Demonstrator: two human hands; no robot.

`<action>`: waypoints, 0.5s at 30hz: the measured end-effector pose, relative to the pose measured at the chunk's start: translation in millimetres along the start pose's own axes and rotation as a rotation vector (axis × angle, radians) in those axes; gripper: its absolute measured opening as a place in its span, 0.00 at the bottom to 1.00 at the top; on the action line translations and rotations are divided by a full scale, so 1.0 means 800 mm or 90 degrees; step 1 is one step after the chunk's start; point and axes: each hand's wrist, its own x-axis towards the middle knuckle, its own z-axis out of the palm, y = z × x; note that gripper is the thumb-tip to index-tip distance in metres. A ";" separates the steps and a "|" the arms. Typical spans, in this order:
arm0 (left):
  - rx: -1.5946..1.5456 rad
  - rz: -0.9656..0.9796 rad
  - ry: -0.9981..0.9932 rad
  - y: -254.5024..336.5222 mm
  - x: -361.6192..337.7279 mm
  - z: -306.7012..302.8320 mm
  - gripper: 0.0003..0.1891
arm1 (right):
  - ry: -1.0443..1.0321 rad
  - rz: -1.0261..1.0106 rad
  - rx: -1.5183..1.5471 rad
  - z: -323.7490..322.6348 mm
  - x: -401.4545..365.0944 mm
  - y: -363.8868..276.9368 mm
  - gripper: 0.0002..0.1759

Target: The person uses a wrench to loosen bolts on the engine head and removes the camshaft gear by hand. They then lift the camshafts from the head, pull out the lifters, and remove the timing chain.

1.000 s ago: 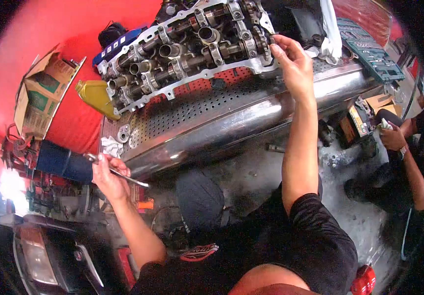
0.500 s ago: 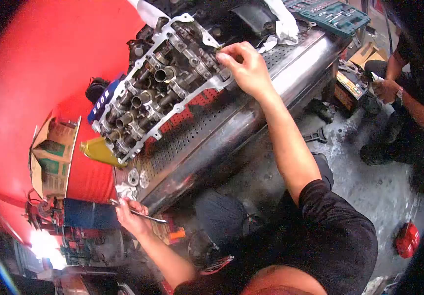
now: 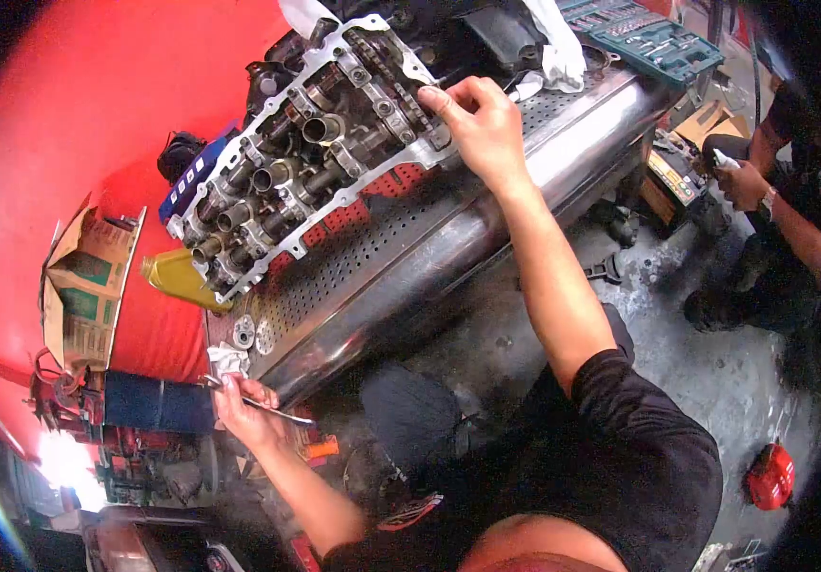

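An engine cylinder head [image 3: 334, 153] lies slantwise on a perforated metal bench [image 3: 372, 253], its shafts and round tubes exposed. My right hand [image 3: 482, 119] is at the chain end of the cylinder head, thumb and fingers bent together at its edge; whatever they hold, if anything, is too small to name. Lower left, beyond the bench's near end, my left hand [image 3: 250, 412] is closed around a slim metal tool [image 3: 277, 414], which sticks out on both sides of the fingers.
A teal socket set [image 3: 648, 43] and white cloth [image 3: 560, 57] lie at the bench's far end. A yellow bottle [image 3: 177, 276], cardboard box [image 3: 91, 286] and small round metal parts [image 3: 244, 332] are at left. A co-worker [image 3: 772, 191] crouches at right, holding something white.
The view has shifted slightly, so the cylinder head appears a little lower and more to the right. My right fingers have changed their bend slightly. My left hand still holds the tool.
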 end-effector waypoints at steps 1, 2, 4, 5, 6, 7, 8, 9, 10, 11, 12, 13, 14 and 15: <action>0.005 0.003 -0.003 -0.002 -0.001 0.000 0.11 | 0.015 0.002 0.095 0.002 -0.002 0.005 0.18; 0.011 0.006 -0.004 -0.003 -0.001 -0.001 0.11 | 0.017 -0.036 0.166 0.006 -0.005 0.013 0.18; 0.016 0.004 0.009 -0.004 -0.001 -0.002 0.11 | 0.021 -0.111 0.312 0.011 -0.008 0.026 0.18; 0.020 0.001 0.014 -0.004 -0.001 -0.004 0.11 | 0.029 -0.154 0.266 0.013 -0.004 0.031 0.17; 0.010 -0.007 0.026 -0.005 0.000 -0.006 0.12 | 0.028 -0.109 0.207 0.014 -0.005 0.035 0.18; -0.002 -0.015 0.036 -0.007 0.004 -0.009 0.13 | 0.028 -0.065 0.147 0.012 -0.003 0.024 0.19; -0.013 -0.024 0.046 -0.008 0.005 -0.011 0.13 | 0.027 -0.020 0.087 0.009 -0.001 0.014 0.21; -0.015 -0.025 0.044 -0.008 0.005 -0.012 0.13 | 0.011 0.007 0.039 0.006 0.000 0.006 0.22; -0.019 -0.023 0.042 -0.008 0.005 -0.013 0.13 | 0.028 -0.012 0.069 0.008 -0.001 0.009 0.21; -0.023 -0.021 0.041 -0.008 0.005 -0.012 0.13 | 0.044 -0.033 0.101 0.013 -0.002 0.015 0.20; -0.019 -0.020 0.033 -0.008 0.005 -0.012 0.13 | 0.060 -0.053 0.133 0.015 -0.002 0.018 0.20; -0.014 -0.020 0.026 -0.008 0.003 -0.012 0.13 | 0.003 -0.045 0.241 0.008 -0.006 0.016 0.17; -0.008 -0.020 0.018 -0.007 0.001 -0.012 0.13 | -0.015 -0.071 0.238 0.006 -0.005 0.022 0.17; -0.008 -0.023 0.031 -0.007 0.002 -0.012 0.13 | -0.032 -0.097 0.235 0.004 -0.003 0.031 0.16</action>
